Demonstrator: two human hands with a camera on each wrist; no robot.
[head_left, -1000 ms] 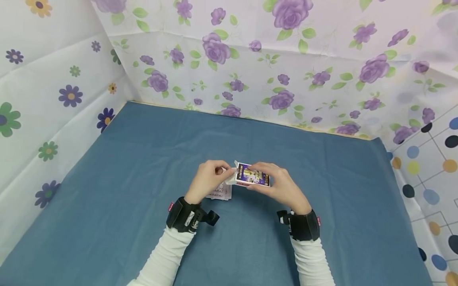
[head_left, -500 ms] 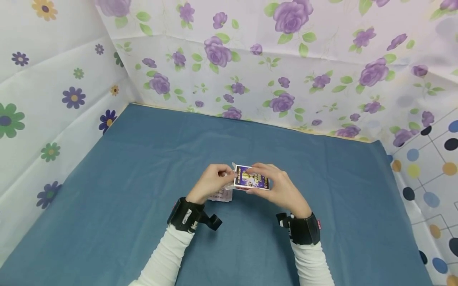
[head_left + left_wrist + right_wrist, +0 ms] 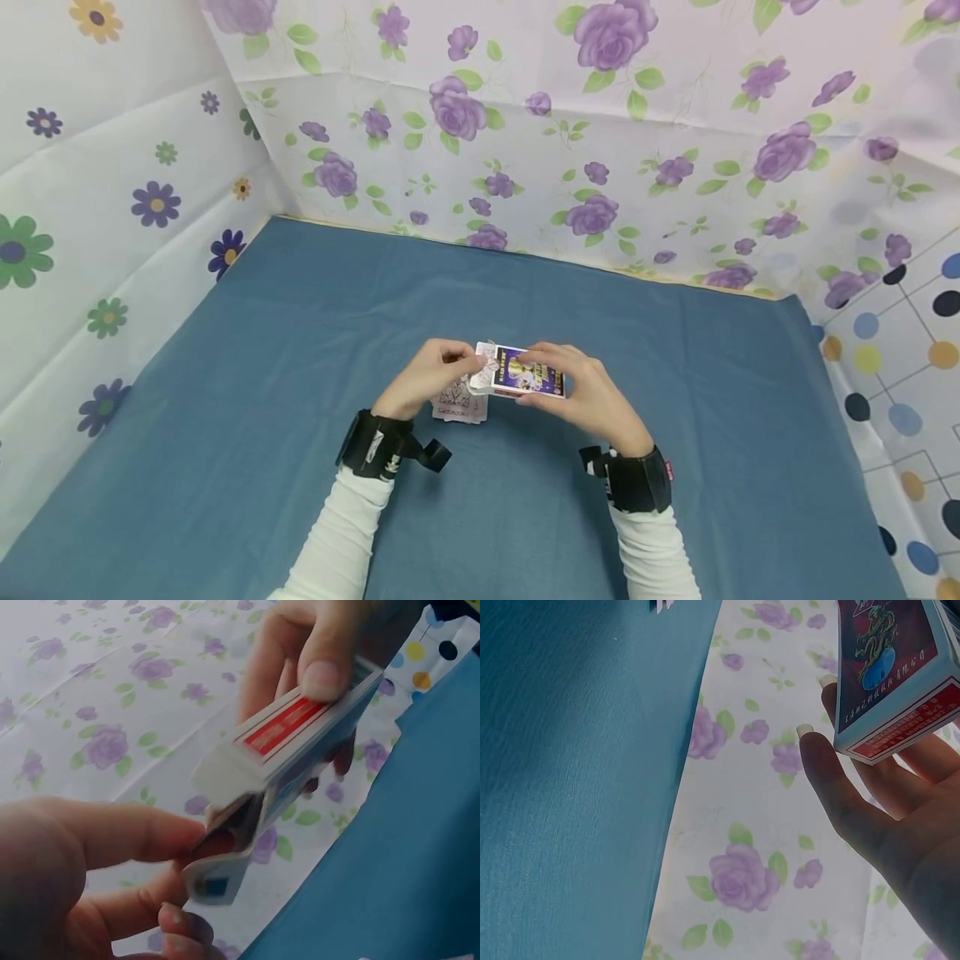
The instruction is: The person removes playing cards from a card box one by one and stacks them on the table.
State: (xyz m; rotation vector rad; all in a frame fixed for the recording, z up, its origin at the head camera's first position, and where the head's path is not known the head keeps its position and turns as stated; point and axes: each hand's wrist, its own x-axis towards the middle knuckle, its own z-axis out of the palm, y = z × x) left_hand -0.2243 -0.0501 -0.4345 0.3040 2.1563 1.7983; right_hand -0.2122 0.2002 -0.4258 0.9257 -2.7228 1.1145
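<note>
In the head view my right hand (image 3: 592,396) grips a purple playing-card box (image 3: 531,373) by its sides, above the table. Its open end points left, where patterned playing cards (image 3: 486,360) stick out. My left hand (image 3: 426,377) pinches these cards between thumb and fingers. The left wrist view shows the box's red-labelled narrow side (image 3: 285,727) and a white end flap (image 3: 217,879) folded out beside the pinching fingers. A dragon picture covers the box face (image 3: 881,656) in the right wrist view. A stack of playing cards (image 3: 459,406) lies beneath, partly hidden by my left hand.
A blue cloth (image 3: 300,350) covers the table. A wall sheet with purple roses (image 3: 457,108) stands along the back edge, and patterned sheets rise at the left and right sides. Both wrists wear black straps (image 3: 639,479).
My left hand has moved slightly left, and patterned cards now protrude from the box's open end. More of the stack below shows. The right hand keeps its grip nearly still.
</note>
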